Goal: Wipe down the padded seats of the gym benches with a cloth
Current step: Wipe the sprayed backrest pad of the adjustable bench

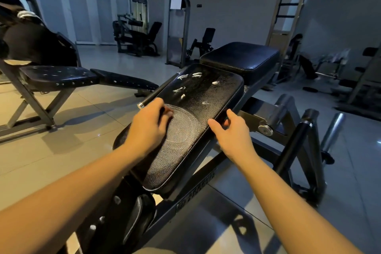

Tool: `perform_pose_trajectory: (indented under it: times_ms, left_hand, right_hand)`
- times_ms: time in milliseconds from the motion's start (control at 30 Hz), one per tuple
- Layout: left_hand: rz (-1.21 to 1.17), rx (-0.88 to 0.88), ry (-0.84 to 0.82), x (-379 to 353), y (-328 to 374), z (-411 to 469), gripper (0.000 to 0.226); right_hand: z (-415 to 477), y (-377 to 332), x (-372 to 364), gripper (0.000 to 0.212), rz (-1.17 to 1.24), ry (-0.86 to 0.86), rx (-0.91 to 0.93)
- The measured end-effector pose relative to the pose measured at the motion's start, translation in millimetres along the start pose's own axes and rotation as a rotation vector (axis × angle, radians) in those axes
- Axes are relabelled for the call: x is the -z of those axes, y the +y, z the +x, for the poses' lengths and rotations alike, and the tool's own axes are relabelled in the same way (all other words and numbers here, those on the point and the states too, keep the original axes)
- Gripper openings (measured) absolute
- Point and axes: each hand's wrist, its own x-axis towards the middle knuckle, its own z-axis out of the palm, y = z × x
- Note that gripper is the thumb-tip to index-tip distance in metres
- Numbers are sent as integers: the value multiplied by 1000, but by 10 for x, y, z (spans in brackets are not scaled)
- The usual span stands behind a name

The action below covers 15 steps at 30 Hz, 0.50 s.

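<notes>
Head camera is looking down on the black padded seat [195, 113], which is sloping away on the bench frame [195, 198] with white scuffs at its far end. The left hand [148, 126] is resting on the seat's left edge with its fingers curled, and I cannot tell whether it's holding anything. The right hand [233, 132] is gripping the right edge, thumb on top and fingers wrapping under.

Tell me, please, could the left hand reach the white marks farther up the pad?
Probably yes: the left hand rests on that pad, with only bare padding between it and the white marks.
</notes>
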Motion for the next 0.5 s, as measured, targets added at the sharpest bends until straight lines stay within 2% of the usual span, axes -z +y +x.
perform_pose_trajectory:
  times_ms: [100,167,267,333,400,500]
  left_hand:
    - [-34,-252,-150,31,215,-356,17]
    - [-26,-372,-215,147,-13,-588,22]
    - [62,-246,-164,340,-507,-546,30]
    - [129,-62,-55,321,-650,-292,22]
    - [122,43,-7,166,-523,-45,24]
    - [33,-43,-19,6,7,0,20]
  right_hand:
    - [10,28,1,90,13,10,-7]
    - [12,34,-8,91,19,10,-2]
    - [7,1,-34,106,8,19,-16]
    - [16,5,-40,103,13,7,-26]
    - [-2,-34,-21,93,16,-9,-18]
    - [12,-20,7,84,24,-2,-21]
